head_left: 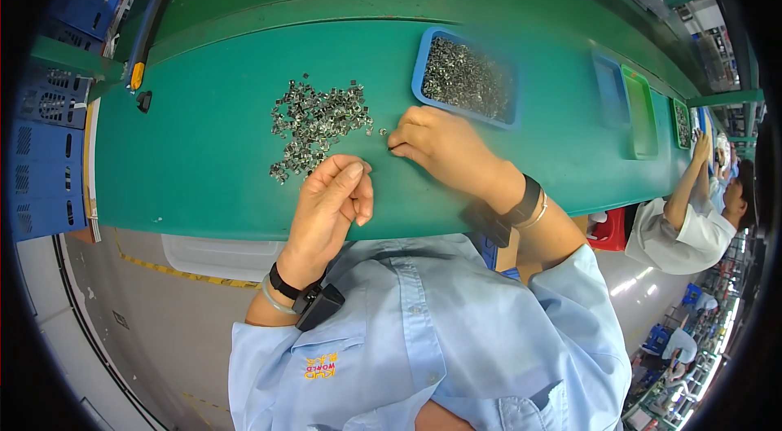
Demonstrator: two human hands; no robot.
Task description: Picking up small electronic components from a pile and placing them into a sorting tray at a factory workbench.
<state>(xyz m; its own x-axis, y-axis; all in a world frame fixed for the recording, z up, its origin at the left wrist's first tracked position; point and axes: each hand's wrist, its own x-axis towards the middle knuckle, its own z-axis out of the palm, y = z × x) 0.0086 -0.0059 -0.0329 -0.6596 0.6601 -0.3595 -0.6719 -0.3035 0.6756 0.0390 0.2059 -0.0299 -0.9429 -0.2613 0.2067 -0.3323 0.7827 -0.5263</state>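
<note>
A loose pile of small metal-and-black parts lies spread on the green work mat, and several stray pieces sit at its right edge. My left hand is at the near right side of the pile, its fingers curled with thumb and fingertips together; what they hold, if anything, is hidden. My right hand pinches something small and dark just right of the pile, too small to name. Behind that hand stands a blue tray filled with the same kind of small parts.
Farther right on the bench are an empty-looking blue tray, a green tray and a small green tray of parts. A co-worker sits at the right. Blue crates stand at the left, near a yellow-tipped tool.
</note>
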